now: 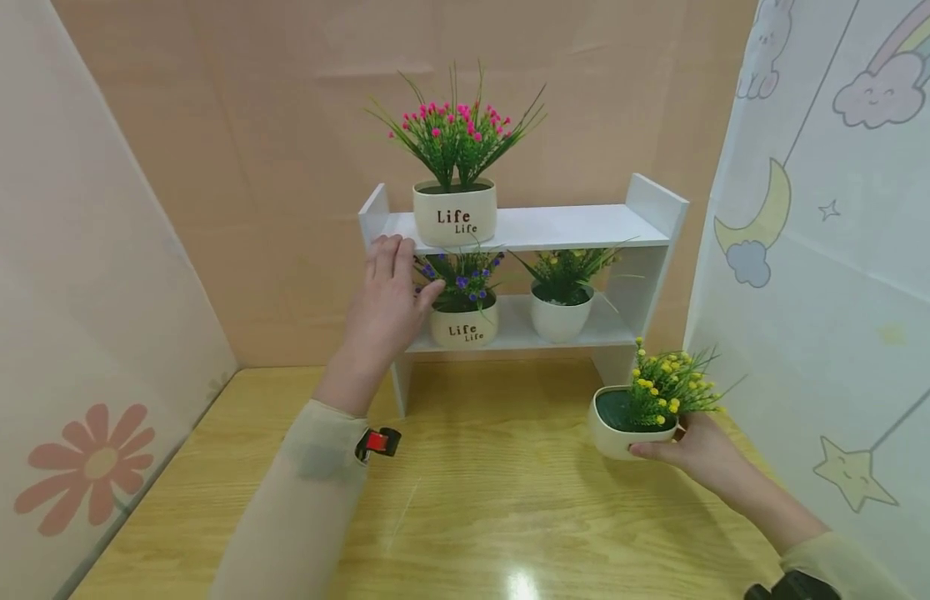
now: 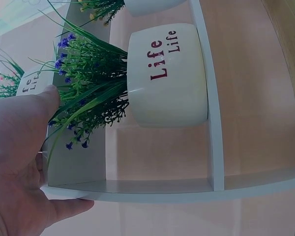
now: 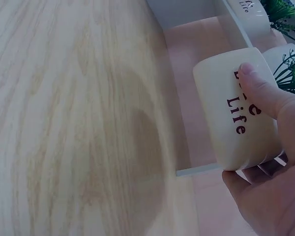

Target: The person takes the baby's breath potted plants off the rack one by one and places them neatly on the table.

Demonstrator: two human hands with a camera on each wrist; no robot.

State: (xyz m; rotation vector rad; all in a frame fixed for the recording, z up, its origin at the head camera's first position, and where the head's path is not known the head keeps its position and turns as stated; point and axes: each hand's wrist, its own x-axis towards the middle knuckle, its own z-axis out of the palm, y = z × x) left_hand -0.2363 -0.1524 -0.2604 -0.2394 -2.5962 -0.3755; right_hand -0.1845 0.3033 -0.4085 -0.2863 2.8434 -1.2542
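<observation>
My right hand (image 1: 705, 454) grips a cream oval flower pot (image 3: 231, 120) with yellow flowers (image 1: 667, 387), thumb over its "Life" lettering. The pot is held above the table, in front of the shelf's right end. My left hand (image 1: 386, 300) touches the upper left corner of a white two-tier shelf (image 1: 577, 223), fingers extended. In the left wrist view a finger lies along the outside of its side panel (image 2: 152, 194). Just right of that hand, a "Life" pot with purple flowers (image 1: 465, 329) stands on the lower tier. Above it, a pot with pink flowers (image 1: 456, 215) stands on the upper tier.
A round white pot with a yellow-flowered plant (image 1: 561, 317) stands on the lower tier, right of the purple one. The shelf stands on a wooden table (image 1: 465, 492). A printed wall panel (image 1: 825, 333) borders the right side, a pale panel (image 1: 97, 250) the left.
</observation>
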